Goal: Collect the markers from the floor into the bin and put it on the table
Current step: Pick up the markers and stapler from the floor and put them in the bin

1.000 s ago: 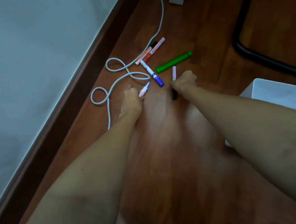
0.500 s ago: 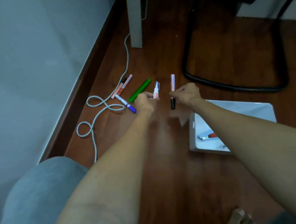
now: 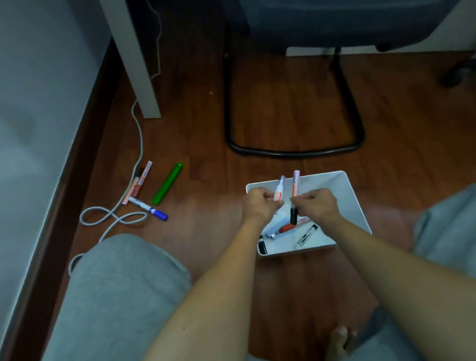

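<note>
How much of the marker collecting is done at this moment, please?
Done: several markers lie in the white plastic bin. In hand: left hand and right hand each hold one marker above it. Left: green marker, blue-capped marker and others by the grey cable, then lifting the bin.

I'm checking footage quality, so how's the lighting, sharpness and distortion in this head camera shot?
Head view: dim and bluish, with soft floor sheen near the bin; wide-angle bending bows the baseboard and table leg; both the left hand and the right hand look slightly soft, and so do the markers they grip, while the green marker on the floor stays fairly crisp.
</note>
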The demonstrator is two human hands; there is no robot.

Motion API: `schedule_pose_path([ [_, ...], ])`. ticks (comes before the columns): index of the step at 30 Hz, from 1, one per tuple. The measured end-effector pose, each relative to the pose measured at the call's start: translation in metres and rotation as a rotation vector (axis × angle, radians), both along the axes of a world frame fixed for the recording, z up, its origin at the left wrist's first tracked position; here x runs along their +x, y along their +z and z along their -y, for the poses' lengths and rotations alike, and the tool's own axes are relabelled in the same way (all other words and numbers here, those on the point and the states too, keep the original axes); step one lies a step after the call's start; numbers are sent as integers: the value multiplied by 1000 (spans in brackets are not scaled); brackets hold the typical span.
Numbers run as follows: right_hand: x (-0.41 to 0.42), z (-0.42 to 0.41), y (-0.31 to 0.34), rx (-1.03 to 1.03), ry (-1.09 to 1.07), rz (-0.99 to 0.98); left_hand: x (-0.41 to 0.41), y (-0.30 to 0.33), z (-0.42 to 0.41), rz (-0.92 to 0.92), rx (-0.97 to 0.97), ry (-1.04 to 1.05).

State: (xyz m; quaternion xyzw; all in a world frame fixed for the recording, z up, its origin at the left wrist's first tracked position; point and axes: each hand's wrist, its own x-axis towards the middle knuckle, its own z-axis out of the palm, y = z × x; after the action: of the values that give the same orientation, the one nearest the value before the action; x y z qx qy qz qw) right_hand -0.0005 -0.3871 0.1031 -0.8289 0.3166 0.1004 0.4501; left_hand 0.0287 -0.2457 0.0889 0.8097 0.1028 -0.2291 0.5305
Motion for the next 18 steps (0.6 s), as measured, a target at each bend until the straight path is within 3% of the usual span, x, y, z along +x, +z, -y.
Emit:
schedule_pose_path([
  [5, -12, 7, -2, -44, -38, -29, -1, -1, -4, 21, -13, 47],
  [10, 32, -15, 5, -21, 4, 120, 22, 16, -29, 121, 96, 215],
  [13, 80, -52, 1, 9, 84, 211, 37, 9, -59, 183, 194, 340],
  [18, 132, -131, -30, 56, 303, 217, 58, -34, -136, 131, 277, 569],
])
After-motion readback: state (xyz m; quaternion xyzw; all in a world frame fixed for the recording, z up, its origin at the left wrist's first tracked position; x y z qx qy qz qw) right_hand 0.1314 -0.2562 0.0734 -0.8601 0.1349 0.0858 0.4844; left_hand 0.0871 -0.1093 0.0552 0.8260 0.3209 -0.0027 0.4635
